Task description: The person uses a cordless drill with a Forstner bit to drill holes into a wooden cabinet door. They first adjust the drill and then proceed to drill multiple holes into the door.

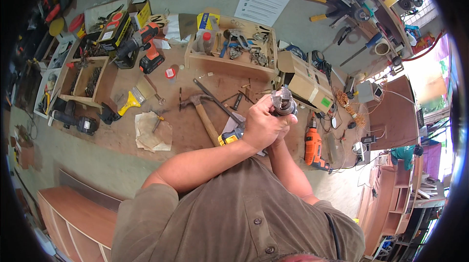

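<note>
My left hand is closed around the front of a tool with a metal chuck, held up before my chest over the bench. My right hand is mostly behind the left one and closed on the same tool, whose body is largely hidden. Just below my hands shows a yellow-and-black tool part; I cannot tell whether it joins the held tool. A claw hammer and a long dark metal bar lie left of my hands. An orange corded drill lies to their right.
The wooden bench holds a cordless drill, paintbrush, tool box, compartment box, cardboard box and tangled cords. Wooden cabinets stand low left and right. A person in teal is at far right.
</note>
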{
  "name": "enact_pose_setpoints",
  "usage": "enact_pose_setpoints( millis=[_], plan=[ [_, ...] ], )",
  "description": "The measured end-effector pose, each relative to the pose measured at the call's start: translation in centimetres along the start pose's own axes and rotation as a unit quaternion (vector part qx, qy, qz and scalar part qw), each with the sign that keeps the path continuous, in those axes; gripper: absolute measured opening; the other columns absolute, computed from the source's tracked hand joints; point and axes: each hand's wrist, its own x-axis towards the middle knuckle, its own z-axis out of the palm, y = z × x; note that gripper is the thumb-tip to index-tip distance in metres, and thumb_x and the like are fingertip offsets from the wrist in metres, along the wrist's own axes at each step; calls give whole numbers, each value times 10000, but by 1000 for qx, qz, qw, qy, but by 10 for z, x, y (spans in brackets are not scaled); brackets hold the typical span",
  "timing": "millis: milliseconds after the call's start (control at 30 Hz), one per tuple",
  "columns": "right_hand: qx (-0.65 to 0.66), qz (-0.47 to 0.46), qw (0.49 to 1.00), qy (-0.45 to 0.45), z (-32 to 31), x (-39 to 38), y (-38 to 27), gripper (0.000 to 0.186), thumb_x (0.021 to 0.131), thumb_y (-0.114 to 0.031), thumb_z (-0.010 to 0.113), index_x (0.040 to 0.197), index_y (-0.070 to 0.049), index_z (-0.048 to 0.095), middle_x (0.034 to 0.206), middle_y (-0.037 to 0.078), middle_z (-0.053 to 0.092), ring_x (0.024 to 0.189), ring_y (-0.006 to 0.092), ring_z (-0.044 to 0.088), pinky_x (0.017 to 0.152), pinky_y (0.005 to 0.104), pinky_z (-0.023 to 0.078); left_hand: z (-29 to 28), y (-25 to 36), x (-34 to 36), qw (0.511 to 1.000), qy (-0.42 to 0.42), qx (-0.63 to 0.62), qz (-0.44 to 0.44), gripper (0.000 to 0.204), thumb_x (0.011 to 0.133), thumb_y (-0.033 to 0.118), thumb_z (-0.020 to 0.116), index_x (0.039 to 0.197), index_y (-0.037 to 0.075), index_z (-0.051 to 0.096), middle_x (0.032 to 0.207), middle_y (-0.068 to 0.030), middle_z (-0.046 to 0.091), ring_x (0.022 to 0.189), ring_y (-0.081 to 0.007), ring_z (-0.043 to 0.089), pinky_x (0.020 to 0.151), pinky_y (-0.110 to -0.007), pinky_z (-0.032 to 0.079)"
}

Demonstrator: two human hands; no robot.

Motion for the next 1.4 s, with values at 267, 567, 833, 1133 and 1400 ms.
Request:
enact_pose_setpoints(
  millis=[267,567,833,1133,1400],
  plan=[
    [-16,-1,1000,18,-2,1,3,773,634,-269,700,1359,-86,501,1306,72,581,1205,259,556,1077,399,406,-1,-10,7,999,-9,44,24,514,620,181,870,1077,42,681,931,-118,667,861,-292,643,780,-373,504],
    [-28,-10,999,31,-5,3,8,759,648,-268,695,1359,-89,497,1305,69,579,1199,254,558,1069,396,411,-6,-4,8,989,-17,114,91,357,739,123,866,1002,18,648,928,-2,649,841,-80,593,786,-251,496],
    [-31,-20,999,40,-6,5,12,747,661,-267,690,1360,-92,494,1304,65,577,1193,250,560,1062,393,416,-4,-15,10,998,-5,51,28,456,647,128,867,1051,39,674,939,-81,667,853,-222,633,779,-338,505],
    [-32,-23,998,46,-9,9,20,733,675,-266,685,1361,-95,491,1303,61,575,1186,246,562,1054,390,421,-11,-18,21,991,22,132,-30,425,657,209,862,1022,75,690,916,-102,662,829,-267,643,748,-387,500],
    [-18,6,1000,19,-12,11,25,805,644,-303,690,1398,-131,463,1358,44,547,1230,242,542,1080,384,404,-12,-15,25,986,41,156,-42,245,743,122,804,938,38,681,828,-45,687,731,-117,617,672,-289,505]
  ],
)
